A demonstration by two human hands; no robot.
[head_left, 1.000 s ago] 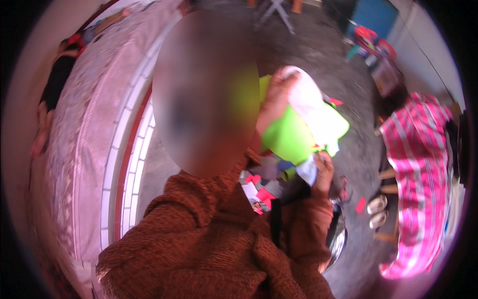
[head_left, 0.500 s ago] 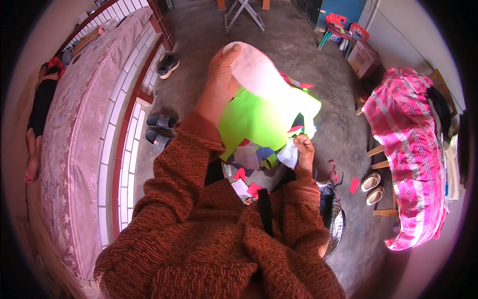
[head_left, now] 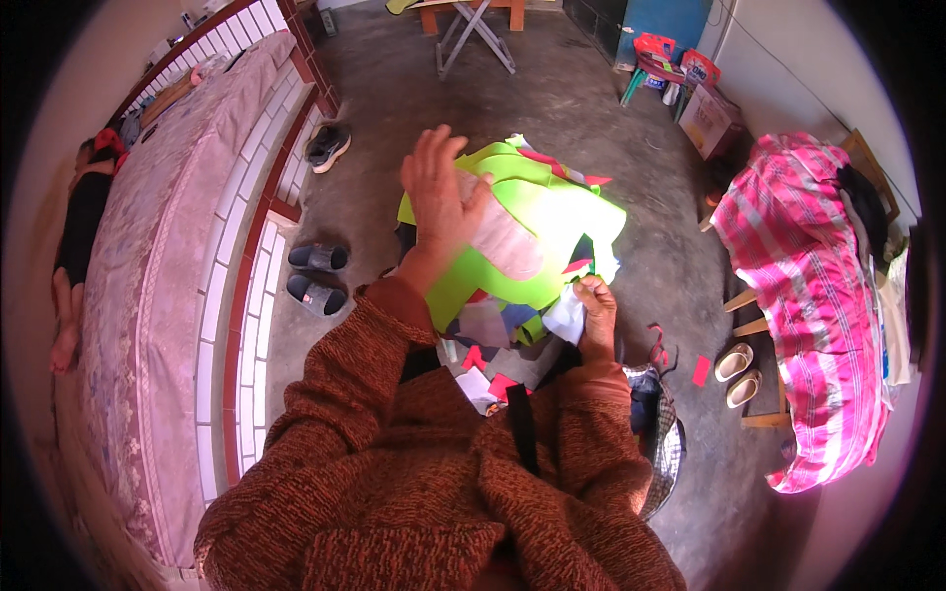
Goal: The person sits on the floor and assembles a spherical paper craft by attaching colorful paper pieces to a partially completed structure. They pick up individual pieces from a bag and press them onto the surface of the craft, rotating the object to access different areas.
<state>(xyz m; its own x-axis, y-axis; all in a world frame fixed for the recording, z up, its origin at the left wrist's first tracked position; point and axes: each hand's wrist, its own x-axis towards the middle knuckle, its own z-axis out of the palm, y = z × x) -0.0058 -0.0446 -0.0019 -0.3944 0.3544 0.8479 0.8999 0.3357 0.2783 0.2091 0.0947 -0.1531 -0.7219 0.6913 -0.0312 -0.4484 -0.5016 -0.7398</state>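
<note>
Left hand (head_left: pixel 440 202) has dropped, fingers spread open, onto green cloth (head_left: pixel 522 236); right hand (head_left: pixel 594 307) seemingly pinches scraps (head_left: pixel 567 320). Red-white box (head_left: pixel 708 118) at one o'clock.

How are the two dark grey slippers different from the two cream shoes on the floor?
The dark grey slippers are open slides lying by the tiled edge of the platform on the person's left; the cream shoes look closed and sit on the right, under the pink striped cloth bundle. The slippers are dark, the shoes pale. Both are pairs set side by side on the concrete floor.
</note>
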